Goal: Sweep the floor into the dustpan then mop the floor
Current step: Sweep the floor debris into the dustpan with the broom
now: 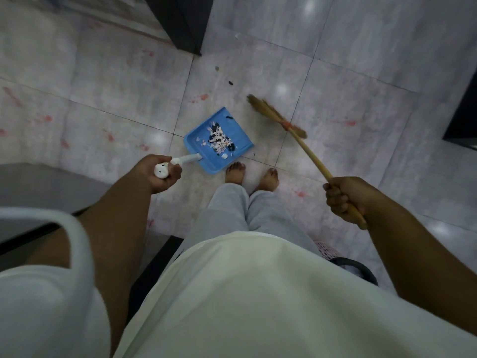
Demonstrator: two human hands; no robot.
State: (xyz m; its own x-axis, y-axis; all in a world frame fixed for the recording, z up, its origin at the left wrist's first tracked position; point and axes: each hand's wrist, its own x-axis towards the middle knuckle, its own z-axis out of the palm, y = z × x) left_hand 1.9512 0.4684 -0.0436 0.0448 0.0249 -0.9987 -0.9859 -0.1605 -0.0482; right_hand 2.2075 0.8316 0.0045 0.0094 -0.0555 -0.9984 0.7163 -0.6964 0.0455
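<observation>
**SWEEPING CHECK: DUSTPAN LOADED, BROOM IN HAND**

Observed at floor level, just ahead of the left bare foot (234,171): a rectangular blue plastic dustpan (197,140), open lip pointing away from the body. Loaded at its middle with a heap of white and black scraps (219,142). Fitted with a white tubular handle (187,159), angled up and back to the left hand (160,174). Fingers of that hand wrapped closely round the handle's end, rounded cap showing in the fist.

Held in the right hand (344,198): a straw broom on a pale wooden stick (311,156). Fingers curled fully round the stick near its upper end, a short stub showing behind the fist. Bristle head (273,113) just to the right of the dustpan, apart from it, bound with orange cord. Contact between bristles and tiles: cannot tell, head blurred.

Noted on the grey marble-pattern tiled floor (348,60): two small dark bits (230,83) beyond the dustpan lip, unswept. Faint red smears scattered over several tiles. Right bare foot (268,177) beside the left, both just behind the dustpan.

Also recorded: a dark cabinet corner (180,24) at the top, a second dark edge (462,117) at far right, and a grey ledge (38,182) at left. Clothing: pale shirt and light grey trousers.
</observation>
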